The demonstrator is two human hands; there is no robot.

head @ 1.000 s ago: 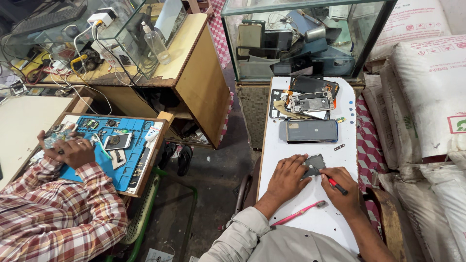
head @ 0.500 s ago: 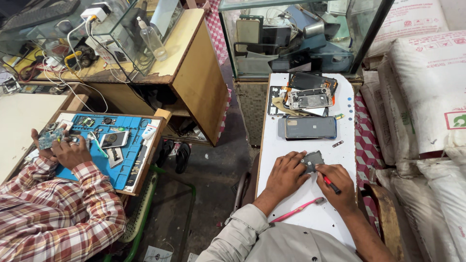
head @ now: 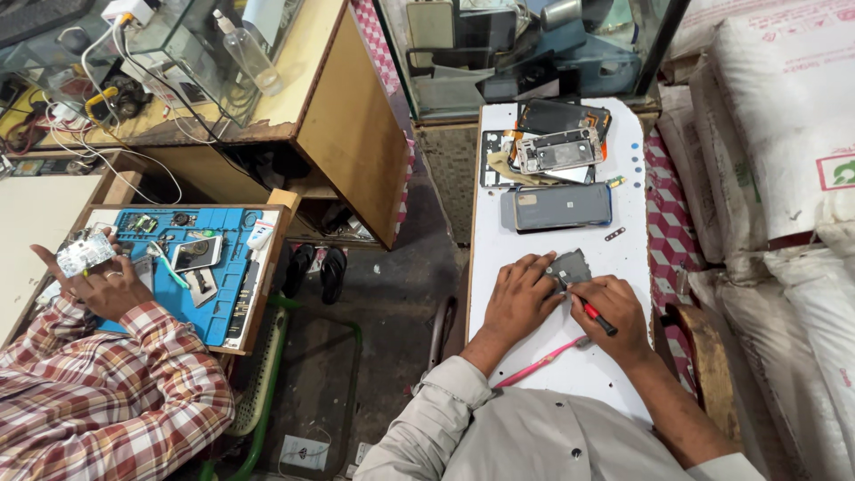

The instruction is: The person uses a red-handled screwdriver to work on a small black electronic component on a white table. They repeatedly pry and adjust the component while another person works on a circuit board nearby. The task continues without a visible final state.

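My left hand (head: 518, 297) presses down on a small grey phone part (head: 570, 265) lying on the white table (head: 552, 356). My right hand (head: 614, 312) grips a red-and-black screwdriver (head: 598, 319), its tip hidden at the grey part. A pink tool (head: 539, 362) lies on the table just below my hands. Farther up the table rests a grey phone (head: 557, 206), and beyond it an opened phone body with loose parts (head: 557, 147).
At the left, another person in a checked shirt holds a circuit board (head: 85, 254) over a blue work mat (head: 200, 267) with tools. A wooden desk (head: 347, 125), a glass case (head: 517, 49), sandals (head: 319, 267) on the floor and white sacks (head: 784, 134) surround me.
The view has shifted slightly. My hands stay on the grey part with little movement. The other person has raised the board a bit toward the left.
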